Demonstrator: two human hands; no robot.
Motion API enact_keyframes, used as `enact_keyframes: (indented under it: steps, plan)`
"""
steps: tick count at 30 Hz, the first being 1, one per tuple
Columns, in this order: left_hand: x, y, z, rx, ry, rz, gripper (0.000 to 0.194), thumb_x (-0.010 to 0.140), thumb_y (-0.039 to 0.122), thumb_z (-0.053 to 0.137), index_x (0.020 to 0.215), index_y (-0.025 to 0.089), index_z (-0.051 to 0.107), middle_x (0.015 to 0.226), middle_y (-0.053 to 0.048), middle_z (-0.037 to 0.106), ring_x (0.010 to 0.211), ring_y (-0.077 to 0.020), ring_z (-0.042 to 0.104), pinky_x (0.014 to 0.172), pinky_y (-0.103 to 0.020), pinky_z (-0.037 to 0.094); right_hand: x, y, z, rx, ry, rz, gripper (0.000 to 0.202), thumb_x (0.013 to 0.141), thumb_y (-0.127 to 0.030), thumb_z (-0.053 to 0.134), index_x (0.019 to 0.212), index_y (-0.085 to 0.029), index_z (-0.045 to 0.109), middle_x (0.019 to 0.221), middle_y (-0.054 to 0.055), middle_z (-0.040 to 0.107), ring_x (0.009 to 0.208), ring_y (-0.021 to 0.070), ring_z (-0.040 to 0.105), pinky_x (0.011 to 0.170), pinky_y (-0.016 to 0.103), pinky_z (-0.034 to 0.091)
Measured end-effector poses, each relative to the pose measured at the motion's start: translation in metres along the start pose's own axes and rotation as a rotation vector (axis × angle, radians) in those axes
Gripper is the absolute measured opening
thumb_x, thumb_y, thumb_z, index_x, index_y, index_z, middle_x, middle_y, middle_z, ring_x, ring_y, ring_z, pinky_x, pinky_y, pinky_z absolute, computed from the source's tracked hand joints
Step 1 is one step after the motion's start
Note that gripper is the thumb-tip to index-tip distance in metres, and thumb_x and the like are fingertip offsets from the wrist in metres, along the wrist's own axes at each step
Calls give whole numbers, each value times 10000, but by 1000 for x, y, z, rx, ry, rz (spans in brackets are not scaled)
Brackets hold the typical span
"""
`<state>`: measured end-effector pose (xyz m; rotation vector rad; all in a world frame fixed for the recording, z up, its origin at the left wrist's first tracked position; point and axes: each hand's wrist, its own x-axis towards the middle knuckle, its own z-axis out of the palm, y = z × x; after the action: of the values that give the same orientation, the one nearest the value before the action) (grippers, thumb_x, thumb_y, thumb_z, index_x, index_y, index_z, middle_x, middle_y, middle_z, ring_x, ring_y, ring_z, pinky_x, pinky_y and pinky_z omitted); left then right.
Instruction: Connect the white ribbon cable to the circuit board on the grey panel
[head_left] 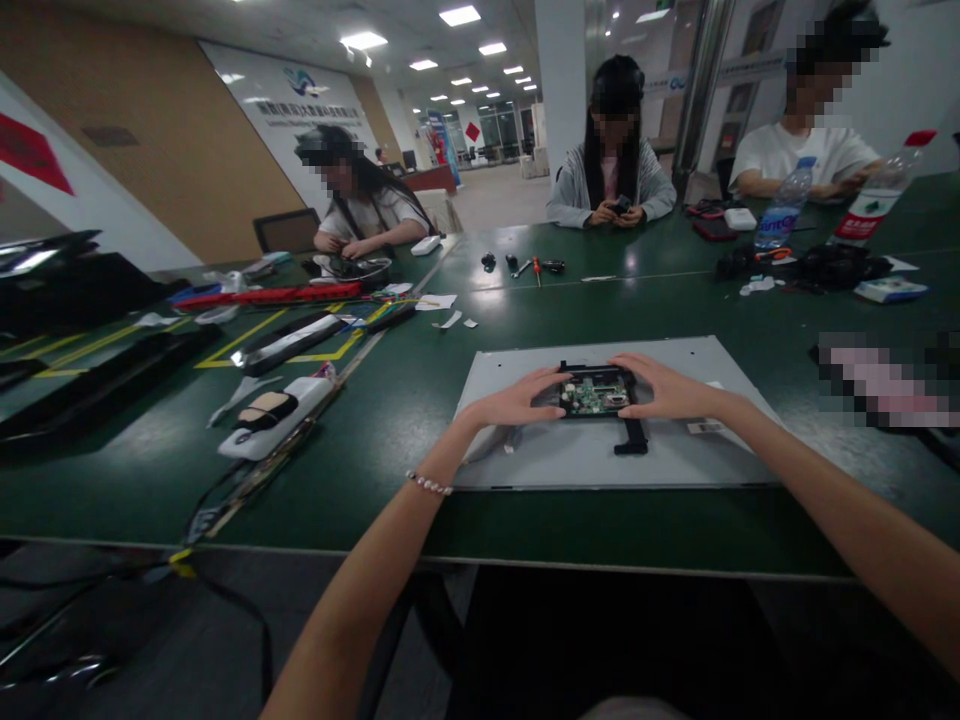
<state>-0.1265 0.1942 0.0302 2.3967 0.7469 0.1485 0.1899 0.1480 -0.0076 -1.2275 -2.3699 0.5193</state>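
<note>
A green circuit board [598,394] in a black frame lies over a flat pale grey panel [555,457] on the green table. My left hand [517,398] grips the frame's left side, thumb at the lower corner and fingers at the upper one. On the right side, my right hand [661,388] holds the same frame between thumb and fingers. A black bracket piece [634,437] sticks out below the frame toward me. Small white labels show on the panel, one of them near my right wrist.
A white power strip [281,415] with cables lies left on the table [390,400]. Farther back are a red-handled screwdriver [537,270], small tools, paper scraps and two bottles, one a red-capped bottle [874,200]. Three people sit across the table. A black panel is at far left.
</note>
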Motion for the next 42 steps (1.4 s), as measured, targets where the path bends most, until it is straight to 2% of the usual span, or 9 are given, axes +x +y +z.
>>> enact_keyframes:
  steps: [11,15,19,22,25,28,32,36,42]
  plan:
    - [1,4,-1,-24,-38,12,746,871,597,569,1500,249,372,1608,-80,263,1483,-311,208,1221,-484,160,-10,0,2,42,-11,26,898,802,-630,619,1544,-286,248,1599,109,267,1437,338,307,1158,529,306]
    - [-6,0,-22,31,-33,-32,754,886,578,550,1516,222,336,1582,-89,325,1438,-284,327,1202,-430,235,-11,-2,0,59,-8,29,885,804,-620,622,1542,-312,243,1585,100,279,1426,350,321,1151,546,317]
    - [-19,-40,-64,190,68,-188,693,898,539,510,1471,166,401,1538,-104,403,1395,-258,401,1181,-381,273,-13,-1,-2,86,-24,19,899,804,-593,636,1551,-340,205,1583,90,274,1414,365,335,1148,573,313]
    - [-17,-91,-87,349,289,-322,567,881,411,525,1371,126,525,1417,-131,543,1310,-266,502,1136,-371,340,-14,-1,-3,96,-35,14,921,803,-583,640,1560,-353,167,1582,92,271,1414,377,330,1145,591,309]
    - [-3,-135,-97,464,539,-442,452,869,293,521,1286,136,599,1298,-122,634,1225,-261,571,1080,-359,401,-14,-2,-2,93,-38,23,937,804,-583,635,1564,-366,131,1586,88,260,1424,377,308,1148,590,307]
    - [17,-161,-98,494,699,-539,409,861,242,539,1239,114,627,1237,-134,663,1173,-254,598,1053,-345,419,-14,-4,-2,95,-53,45,929,807,-580,638,1558,-376,132,1595,80,237,1427,371,304,1151,573,316]
    - [34,-179,-98,487,750,-649,353,862,237,560,1172,109,669,1189,-138,685,1128,-239,615,1011,-322,442,-13,-5,-4,113,-70,68,926,808,-573,650,1551,-367,137,1592,80,225,1425,356,316,1157,554,321]
    - [37,-186,-97,515,776,-722,296,889,234,528,1091,118,710,1111,-137,712,1053,-228,643,950,-305,466,-13,-7,-4,99,-92,86,940,804,-575,657,1555,-365,131,1606,71,197,1436,356,301,1162,546,322]
    - [36,-184,-98,590,743,-730,319,897,146,465,1083,130,724,1106,-130,720,1036,-234,650,960,-317,452,-16,-12,-5,60,-104,134,952,807,-596,647,1561,-394,102,1661,3,-10,1482,363,187,1172,547,303]
